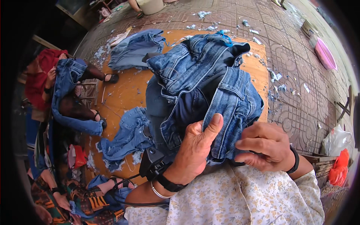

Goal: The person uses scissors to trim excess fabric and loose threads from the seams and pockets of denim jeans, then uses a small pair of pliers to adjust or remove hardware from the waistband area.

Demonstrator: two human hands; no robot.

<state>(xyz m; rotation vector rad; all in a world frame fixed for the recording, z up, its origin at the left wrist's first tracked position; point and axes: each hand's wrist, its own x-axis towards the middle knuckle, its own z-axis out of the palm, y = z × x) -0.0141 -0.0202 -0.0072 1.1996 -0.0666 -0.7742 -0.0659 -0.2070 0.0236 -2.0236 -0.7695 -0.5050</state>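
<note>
**Blue jeans handled close to the body**

Nearest, at the bottom of the frame, is a floral shirt. Just above it, at lower centre, the left grip lays its thumb along a stitched band of the jeans; its fingers are hidden, so I cannot tell how firmly it holds. The right grip curls at the denim's lower edge; whether it pinches anything is unclear.

The bundled jeans fill the centre. The step in hand looks like arranging or working that band; the next move seems to call for a steady left hold and careful right fingertips.

Beyond, 2 other denim pieces lie on a wooden board. 2 co-workers sit at the left; a pink basin stands at upper right.
</note>
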